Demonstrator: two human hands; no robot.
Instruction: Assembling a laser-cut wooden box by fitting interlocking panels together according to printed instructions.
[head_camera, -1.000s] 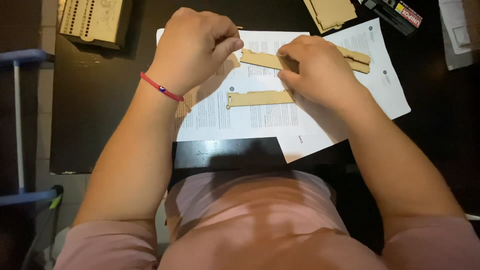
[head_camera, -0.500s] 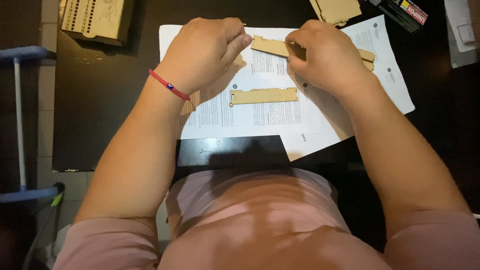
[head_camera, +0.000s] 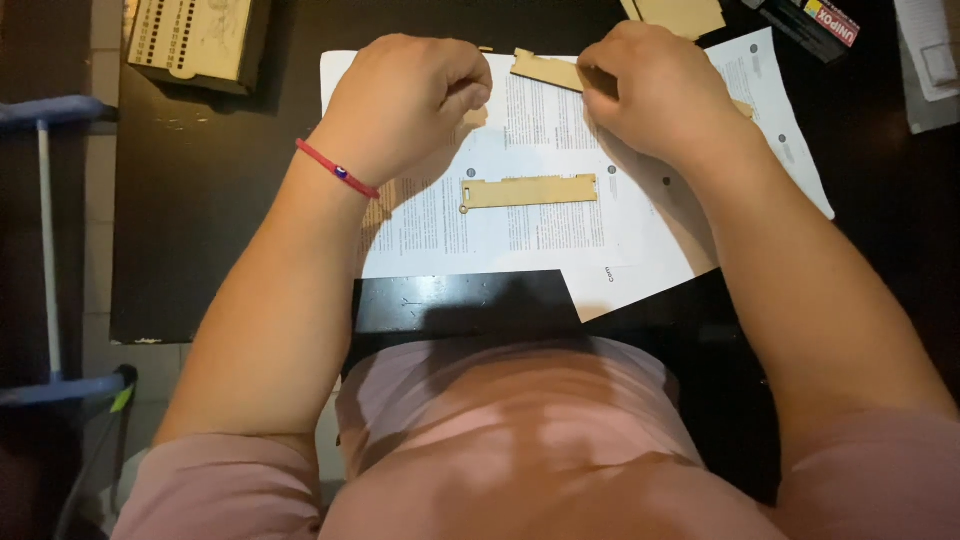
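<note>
Head view, hands: the left hand is curled into a loose fist at 11 o'clock on the paper sheets, and a small tan bit peeks out by its thumb. I cannot tell if it truly grips that bit.
Head view, right hand: the right hand is closed on one end of a thin wooden strip at 12 o'clock.
Head view, loose piece: a second flat wooden strip lies free in the middle of the paper, apart from both hands.
Head view, around: a punched wooden sheet lies at 10 o'clock on the dark worktop, and more wood pieces lie at 1 o'clock.
How to do it well: hold the thin strip near the spot being worked. Press softly, because thin wood looks easy to snap. Keep small bits over the white paper, where they are easy to see.
</note>
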